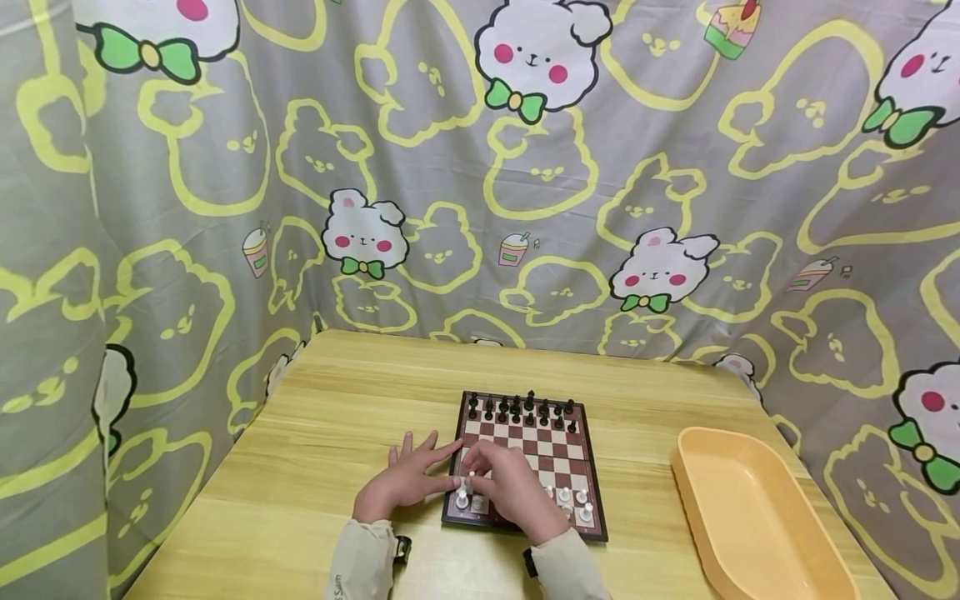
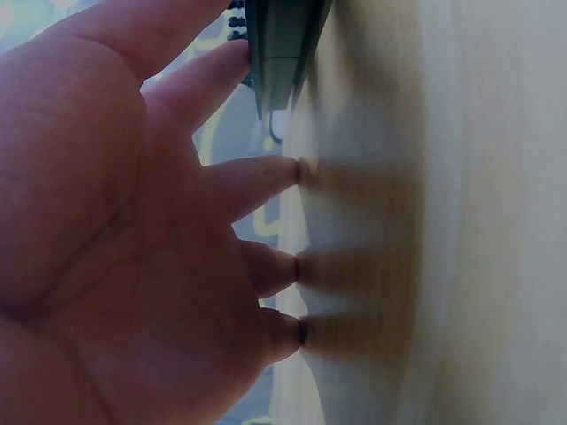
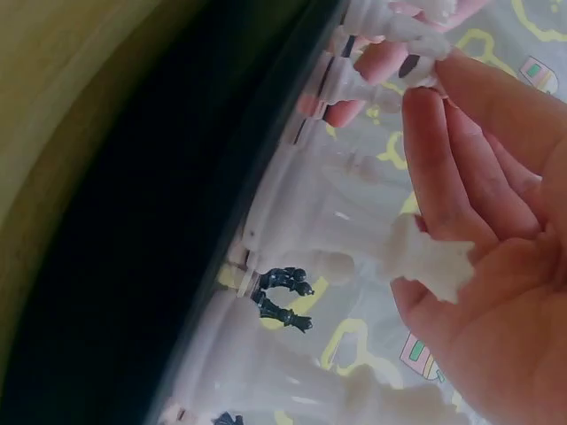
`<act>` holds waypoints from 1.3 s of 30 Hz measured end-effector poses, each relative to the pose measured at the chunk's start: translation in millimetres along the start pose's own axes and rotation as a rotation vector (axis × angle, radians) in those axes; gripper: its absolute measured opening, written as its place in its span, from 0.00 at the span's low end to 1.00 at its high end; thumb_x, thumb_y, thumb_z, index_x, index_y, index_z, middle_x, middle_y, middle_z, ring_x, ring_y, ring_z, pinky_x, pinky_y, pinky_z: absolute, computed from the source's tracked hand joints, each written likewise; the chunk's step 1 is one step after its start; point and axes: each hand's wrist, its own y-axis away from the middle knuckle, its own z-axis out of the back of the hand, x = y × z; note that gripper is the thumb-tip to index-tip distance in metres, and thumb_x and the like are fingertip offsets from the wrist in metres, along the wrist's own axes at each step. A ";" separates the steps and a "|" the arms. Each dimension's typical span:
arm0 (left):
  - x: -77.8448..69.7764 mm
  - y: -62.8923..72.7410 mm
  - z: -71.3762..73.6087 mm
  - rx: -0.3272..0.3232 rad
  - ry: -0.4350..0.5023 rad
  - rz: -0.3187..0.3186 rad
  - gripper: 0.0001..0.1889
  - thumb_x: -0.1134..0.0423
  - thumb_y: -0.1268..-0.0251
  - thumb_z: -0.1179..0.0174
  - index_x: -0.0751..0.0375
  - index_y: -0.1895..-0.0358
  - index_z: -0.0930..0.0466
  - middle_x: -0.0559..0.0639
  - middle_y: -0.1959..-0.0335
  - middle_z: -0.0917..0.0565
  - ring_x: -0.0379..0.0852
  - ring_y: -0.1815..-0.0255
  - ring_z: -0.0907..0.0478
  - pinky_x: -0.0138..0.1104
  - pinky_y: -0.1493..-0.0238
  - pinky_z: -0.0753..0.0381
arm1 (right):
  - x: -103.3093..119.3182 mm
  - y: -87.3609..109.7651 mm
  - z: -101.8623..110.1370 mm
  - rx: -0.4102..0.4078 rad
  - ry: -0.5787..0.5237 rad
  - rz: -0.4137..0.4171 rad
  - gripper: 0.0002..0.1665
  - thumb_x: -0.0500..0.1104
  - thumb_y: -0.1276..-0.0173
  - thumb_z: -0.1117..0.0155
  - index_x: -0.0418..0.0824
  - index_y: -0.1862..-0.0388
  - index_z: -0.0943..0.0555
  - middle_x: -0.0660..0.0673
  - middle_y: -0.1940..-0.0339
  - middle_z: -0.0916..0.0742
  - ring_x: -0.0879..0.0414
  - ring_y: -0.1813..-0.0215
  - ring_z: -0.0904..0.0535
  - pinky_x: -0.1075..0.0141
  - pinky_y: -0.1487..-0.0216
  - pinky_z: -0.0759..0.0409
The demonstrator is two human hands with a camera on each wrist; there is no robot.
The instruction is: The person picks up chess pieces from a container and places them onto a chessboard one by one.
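Note:
A folding chessboard (image 1: 557,461) with brown and white squares lies on the table. My left hand (image 1: 405,483) is spread at its left edge, index finger and thumb reaching the board. In the left wrist view, its other fingertips (image 2: 288,170) rest on the tabletop. Over the board's near left part, my right hand (image 1: 517,492) pinches a small white chess piece (image 3: 423,74) between thumb and fingers, its dark-centred base showing. White pieces (image 1: 585,512) stand along the near side, some hidden behind the right hand. Black pieces (image 1: 530,402) fill two rows at the far side.
An orange-yellow plastic tray (image 1: 738,440) stands on the right of the wooden table (image 1: 360,375). A grey patterned curtain (image 1: 450,183) hangs behind the table and along both sides.

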 end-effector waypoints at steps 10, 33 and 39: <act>0.9 -0.3 -0.3 0.006 0.010 0.004 0.35 0.42 0.29 0.36 0.42 0.21 0.33 0.70 0.18 0.48 0.80 0.20 0.71 0.73 0.28 0.73 | -0.8 -7.1 -4.5 0.051 0.037 -0.026 0.10 0.32 0.34 0.27 0.40 0.55 0.16 0.50 0.61 0.11 0.62 0.59 0.14 0.68 0.56 0.15; -1.2 0.9 0.9 -0.011 0.002 -0.016 0.35 0.45 0.29 0.35 0.47 0.22 0.32 0.71 0.19 0.47 0.83 0.21 0.69 0.75 0.29 0.70 | -0.5 -10.3 -13.8 0.041 0.102 0.035 0.12 0.29 0.36 0.26 0.41 0.60 0.18 0.52 0.66 0.11 0.65 0.63 0.15 0.71 0.60 0.16; -1.0 1.1 0.5 -0.019 0.006 -0.021 0.35 0.46 0.30 0.34 0.48 0.22 0.31 0.72 0.19 0.46 0.83 0.22 0.68 0.76 0.30 0.70 | 0.4 -12.7 -14.9 0.040 0.134 0.048 0.10 0.30 0.37 0.24 0.40 0.60 0.17 0.51 0.67 0.11 0.65 0.64 0.15 0.72 0.60 0.16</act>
